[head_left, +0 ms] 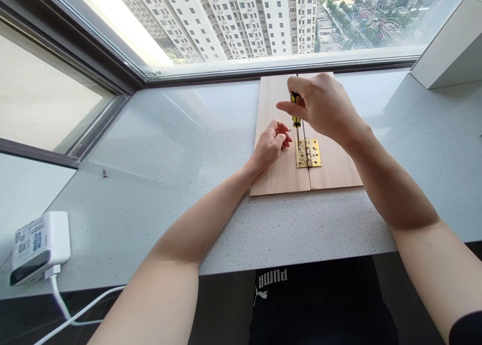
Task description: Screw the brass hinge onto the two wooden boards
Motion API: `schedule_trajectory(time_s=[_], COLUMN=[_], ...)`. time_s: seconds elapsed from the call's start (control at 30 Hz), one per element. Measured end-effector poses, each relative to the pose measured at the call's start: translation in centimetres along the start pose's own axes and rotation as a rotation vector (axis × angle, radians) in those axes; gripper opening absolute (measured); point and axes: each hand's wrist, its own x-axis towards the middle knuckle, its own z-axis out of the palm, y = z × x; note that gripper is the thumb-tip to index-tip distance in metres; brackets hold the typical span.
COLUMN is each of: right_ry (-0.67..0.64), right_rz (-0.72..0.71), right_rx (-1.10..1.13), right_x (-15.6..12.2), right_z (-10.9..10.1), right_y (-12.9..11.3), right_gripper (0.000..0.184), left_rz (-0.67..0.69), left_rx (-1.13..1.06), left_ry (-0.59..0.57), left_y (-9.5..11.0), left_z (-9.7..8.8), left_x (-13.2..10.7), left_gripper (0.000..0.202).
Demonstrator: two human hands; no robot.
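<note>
My right hand (324, 101) is closed round the black-and-yellow handle of a screwdriver (296, 115), held upright. The screwdriver's shaft runs down to the left leaf of a brass hinge (302, 156), near its upper holes; whether a screw sits under the tip is too small to tell. The hinge lies opened flat across the seam between the left wooden board (276, 177) and the right wooden board (335, 171). Left of the hinge, my left hand (271, 143) rests on the left board with its fingers curled. A tiny dark tip shows by these fingers, too small to name.
The boards lie on a speckled white windowsill counter (181, 149) against the window frame (211, 76). A white box-like device (47, 244) with a cable (62, 305) stands at the left front. A white cabinet-like block (452, 43) is at the far right.
</note>
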Motion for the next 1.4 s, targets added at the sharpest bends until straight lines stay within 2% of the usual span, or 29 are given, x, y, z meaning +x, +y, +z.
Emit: schedule_trajectory(time_s=[0.17,0.37,0.57,0.77,0.93,1.07,1.23,1.4], right_ry=[-0.052,-0.125,-0.062,-0.015,-0.011,-0.082,-0.124,-0.080], right_rz=[0.000,-0.046,-0.039,0.074,0.048,-0.044,-0.088,-0.073], right_rx=[0.035,0.130,0.108,0.039,0.055,0.168,0.244,0.243], right_x=[-0.6,-1.1,-0.6,0.0,-0.4,-0.6,-0.9,-0.5], right_z=[0.3,-0.4,-0.4,0.0,0.4,0.4,-0.1,-0.5], right_y=[-0.8,-0.5,0.3,-0.3,-0.6,-0.4,-0.2,-0.1], right_gripper=[0.024,0.028,0.026,0.041,0.018,0.029,0.047,0.039], left_rz=[-0.003,-0.002,-0.014,-0.010,-0.011,-0.006,-0.004,0.004], left_rx=[0.008,0.021,0.010,-0.001,-0.002,-0.005,0.003,-0.010], left_ry=[-0.002,-0.004,0.002,0.010,0.002,0.004,-0.004,0.004], left_y=[0.1,0.2,0.0,-0.2,0.0,0.0,0.0,-0.1], left_z=[0.0,-0.1,0.0,0.0,-0.1,-0.1,0.1,0.2], left_x=[0.0,0.0,0.0,0.1,0.0,0.0,0.1,0.1], left_gripper=[0.016,0.016,0.017,0.017,0.018,0.017,0.017,0.016])
